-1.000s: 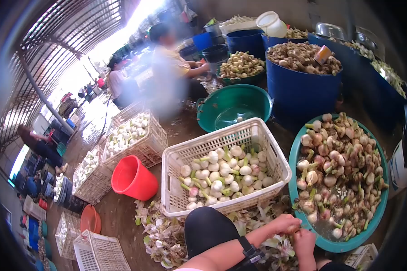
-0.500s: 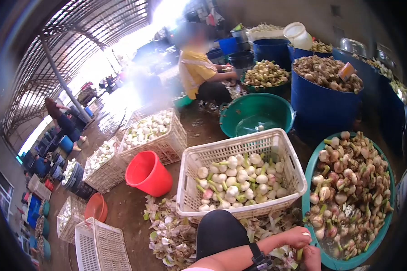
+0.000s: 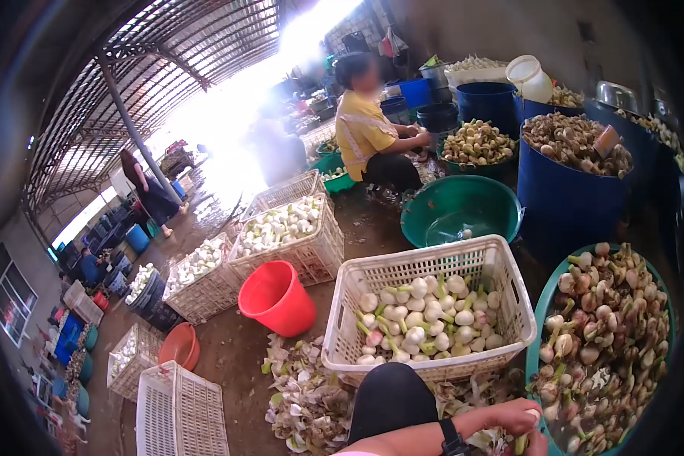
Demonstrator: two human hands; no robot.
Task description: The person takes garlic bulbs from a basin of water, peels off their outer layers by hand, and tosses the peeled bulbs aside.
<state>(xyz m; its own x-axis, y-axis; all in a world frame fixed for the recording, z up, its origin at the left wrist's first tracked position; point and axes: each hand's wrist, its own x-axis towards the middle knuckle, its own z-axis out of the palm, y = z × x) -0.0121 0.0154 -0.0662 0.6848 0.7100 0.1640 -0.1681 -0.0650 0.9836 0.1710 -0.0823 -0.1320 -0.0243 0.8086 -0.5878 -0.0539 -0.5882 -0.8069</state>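
I have my left hand (image 3: 514, 416) closed on a white garlic bulb (image 3: 534, 413) — I see just a bit of it from far off here, with a green stem (image 3: 520, 444) poking down. My right hand (image 3: 538, 442) is close by, but I cannot tell how its fingers are set. The bulb is beside the big blue-green tub (image 3: 535, 338) of garlic — near the white crate (image 3: 429, 368).

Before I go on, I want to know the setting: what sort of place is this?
Probably a garlic-cleaning shed: there is a slatted roof overhead, a white crate of pale bulbs, and a teal tub of dirtier bulbs near heaped peelings.
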